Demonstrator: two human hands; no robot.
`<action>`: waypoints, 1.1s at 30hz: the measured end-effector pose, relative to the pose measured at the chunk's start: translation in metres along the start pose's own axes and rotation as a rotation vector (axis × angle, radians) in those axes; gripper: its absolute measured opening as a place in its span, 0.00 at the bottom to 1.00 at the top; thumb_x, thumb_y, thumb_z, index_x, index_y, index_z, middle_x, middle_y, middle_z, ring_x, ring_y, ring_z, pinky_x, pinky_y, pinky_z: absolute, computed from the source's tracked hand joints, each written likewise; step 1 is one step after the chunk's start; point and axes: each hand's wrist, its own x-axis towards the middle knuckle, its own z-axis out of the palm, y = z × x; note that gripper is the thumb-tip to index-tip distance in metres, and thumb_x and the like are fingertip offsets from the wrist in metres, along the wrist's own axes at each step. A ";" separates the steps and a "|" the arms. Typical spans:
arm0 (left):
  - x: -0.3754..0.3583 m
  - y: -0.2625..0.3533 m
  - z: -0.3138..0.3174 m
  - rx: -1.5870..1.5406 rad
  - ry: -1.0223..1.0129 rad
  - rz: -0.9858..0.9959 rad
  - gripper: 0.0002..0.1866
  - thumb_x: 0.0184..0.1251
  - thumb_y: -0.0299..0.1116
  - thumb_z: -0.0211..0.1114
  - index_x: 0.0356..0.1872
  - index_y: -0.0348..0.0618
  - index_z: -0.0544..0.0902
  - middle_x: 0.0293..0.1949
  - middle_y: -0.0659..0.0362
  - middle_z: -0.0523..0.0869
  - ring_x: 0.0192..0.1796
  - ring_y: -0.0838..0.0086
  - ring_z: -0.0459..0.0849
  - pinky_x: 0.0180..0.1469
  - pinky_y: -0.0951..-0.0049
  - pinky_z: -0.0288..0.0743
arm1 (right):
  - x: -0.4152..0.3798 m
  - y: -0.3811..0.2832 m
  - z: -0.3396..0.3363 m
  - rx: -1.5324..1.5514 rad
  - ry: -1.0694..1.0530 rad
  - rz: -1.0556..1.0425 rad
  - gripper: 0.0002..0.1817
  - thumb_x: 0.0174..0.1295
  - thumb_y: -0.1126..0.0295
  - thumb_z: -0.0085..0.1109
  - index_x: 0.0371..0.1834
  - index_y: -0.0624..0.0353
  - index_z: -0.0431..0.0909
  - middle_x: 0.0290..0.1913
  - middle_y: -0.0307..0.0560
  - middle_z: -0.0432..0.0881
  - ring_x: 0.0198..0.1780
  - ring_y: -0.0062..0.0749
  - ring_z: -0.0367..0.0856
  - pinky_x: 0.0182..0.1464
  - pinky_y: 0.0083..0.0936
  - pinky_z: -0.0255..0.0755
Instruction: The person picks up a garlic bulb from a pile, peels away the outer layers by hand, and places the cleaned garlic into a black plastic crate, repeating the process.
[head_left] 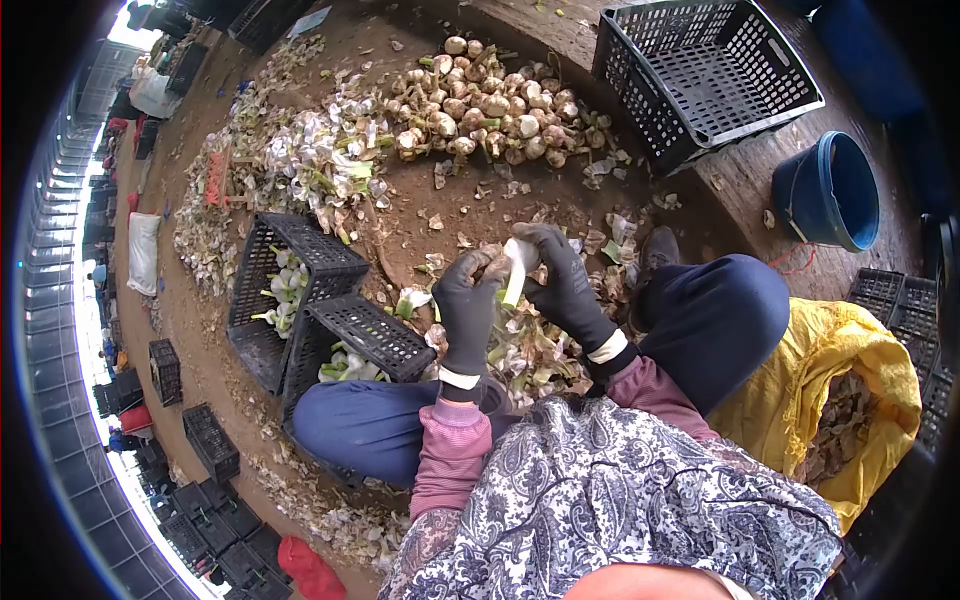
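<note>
Both my hands wear dark gloves and meet above the ground in front of my lap. Between them is a white garlic bulb with a short green stem pointing down. My left hand has its fingers closed at the bulb's left side, around some brownish peel. My right hand wraps the bulb from the top and right. Below them lie loose peels and leaves. Beyond my hands is a heap of unpeeled garlic bulbs.
Black crates with cleaned garlic stand at my left. An empty black crate and a blue bucket rest on the ledge at the right. A yellow sack of peels is beside my right leg. Peel piles cover the ground ahead-left.
</note>
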 end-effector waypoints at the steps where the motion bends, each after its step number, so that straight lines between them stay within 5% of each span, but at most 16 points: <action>1: 0.000 0.002 0.000 0.019 0.002 -0.001 0.14 0.59 0.15 0.66 0.48 0.30 0.85 0.42 0.57 0.90 0.43 0.78 0.87 0.48 0.77 0.81 | 0.000 0.003 0.000 -0.003 0.001 -0.007 0.29 0.49 0.80 0.70 0.58 0.61 0.73 0.55 0.54 0.78 0.59 0.52 0.77 0.60 0.39 0.72; 9: 0.006 -0.014 0.000 -0.406 -0.078 -0.178 0.12 0.60 0.18 0.67 0.46 0.32 0.86 0.42 0.57 0.91 0.41 0.80 0.86 0.49 0.77 0.80 | 0.000 0.001 -0.002 0.014 -0.018 0.028 0.30 0.47 0.81 0.69 0.58 0.61 0.73 0.55 0.56 0.78 0.59 0.53 0.76 0.61 0.40 0.72; 12: 0.001 -0.007 0.002 -0.050 -0.037 -0.047 0.15 0.61 0.17 0.69 0.49 0.32 0.86 0.43 0.59 0.90 0.41 0.79 0.86 0.46 0.78 0.80 | -0.001 0.005 0.003 -0.015 -0.019 -0.013 0.31 0.47 0.81 0.69 0.58 0.61 0.73 0.55 0.56 0.78 0.59 0.54 0.76 0.61 0.40 0.72; 18: 0.002 -0.001 0.006 0.108 0.027 0.035 0.11 0.62 0.19 0.68 0.45 0.32 0.87 0.40 0.57 0.90 0.40 0.79 0.86 0.47 0.77 0.80 | 0.000 0.005 0.002 0.000 0.001 0.006 0.32 0.46 0.82 0.70 0.58 0.60 0.72 0.55 0.56 0.77 0.58 0.54 0.77 0.61 0.40 0.72; 24: 0.004 -0.002 0.002 -0.574 -0.052 -0.254 0.09 0.65 0.19 0.65 0.45 0.33 0.86 0.38 0.59 0.90 0.39 0.79 0.86 0.46 0.77 0.80 | 0.000 0.003 -0.001 0.022 0.001 0.029 0.32 0.46 0.82 0.70 0.58 0.60 0.72 0.55 0.55 0.78 0.58 0.53 0.77 0.60 0.40 0.72; 30: 0.002 0.005 0.005 0.281 0.004 0.182 0.13 0.56 0.20 0.72 0.45 0.33 0.87 0.37 0.54 0.90 0.37 0.76 0.87 0.43 0.74 0.81 | -0.002 0.004 0.001 -0.026 -0.013 0.004 0.31 0.47 0.84 0.68 0.58 0.60 0.72 0.55 0.55 0.77 0.57 0.53 0.77 0.60 0.39 0.73; 33: 0.004 0.016 0.008 0.358 -0.015 0.115 0.11 0.54 0.22 0.74 0.39 0.33 0.86 0.34 0.53 0.89 0.36 0.76 0.87 0.41 0.72 0.80 | -0.001 0.005 0.001 -0.004 -0.004 -0.003 0.32 0.47 0.84 0.67 0.59 0.60 0.71 0.55 0.56 0.77 0.58 0.53 0.77 0.60 0.38 0.73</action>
